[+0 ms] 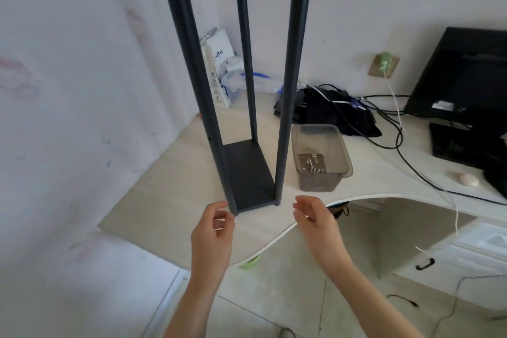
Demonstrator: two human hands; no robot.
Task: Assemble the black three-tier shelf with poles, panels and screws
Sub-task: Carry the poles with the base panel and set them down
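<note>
Home office, desk, monitor, cables

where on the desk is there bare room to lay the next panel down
Bare desk lies left of the shelf frame, between it and the wall. Another bare strip runs right of the clear screw tub, toward the mouse, crossed by a cable. The back is crowded: coffee bag, black cloth with cables, monitor.

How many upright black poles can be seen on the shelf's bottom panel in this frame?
3: the front-left pole by the left hand, the front-right pole near the right hand, and the rear pole. A fourth may be hidden behind the front-left one.
</note>
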